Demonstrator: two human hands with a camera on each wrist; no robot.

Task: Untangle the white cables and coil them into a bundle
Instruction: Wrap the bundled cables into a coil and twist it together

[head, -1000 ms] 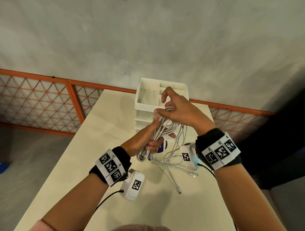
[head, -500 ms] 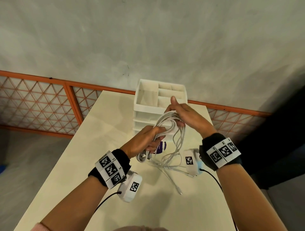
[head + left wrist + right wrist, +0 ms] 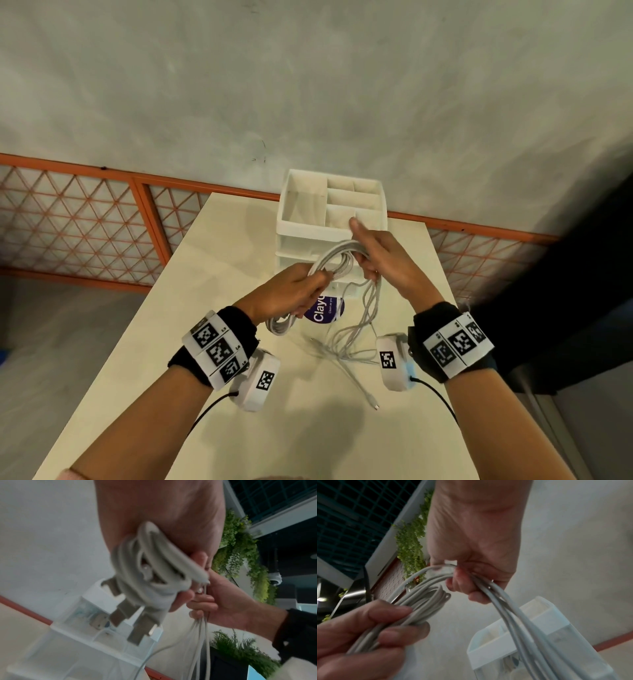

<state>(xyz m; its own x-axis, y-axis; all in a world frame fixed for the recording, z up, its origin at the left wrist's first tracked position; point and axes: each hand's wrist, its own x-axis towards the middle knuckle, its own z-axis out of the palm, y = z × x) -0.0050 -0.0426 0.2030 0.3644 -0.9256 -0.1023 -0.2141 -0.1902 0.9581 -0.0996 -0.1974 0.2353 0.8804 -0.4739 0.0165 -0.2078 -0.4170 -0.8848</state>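
Hands (image 3: pixel 291 294) with cables (image 3: pixel 337 260) before organizer (image 3: pixel 301 229)

1. Left grip (image 3: pixel 291 294) closed around the white cables (image 3: pixel 337 260), coil end drooping below it.
2. Right grip (image 3: pixel 376 260) pinching the loop's far end, thumb raised.
3. Loose strands trailing beneath both grips onto the counter (image 3: pixel 212 274).
4. White organizer (image 3: pixel 298 226) just beyond the grips.

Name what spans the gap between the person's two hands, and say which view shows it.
A looped run of the white cables bridges from the left hand to the right hand, clearest in the head view.
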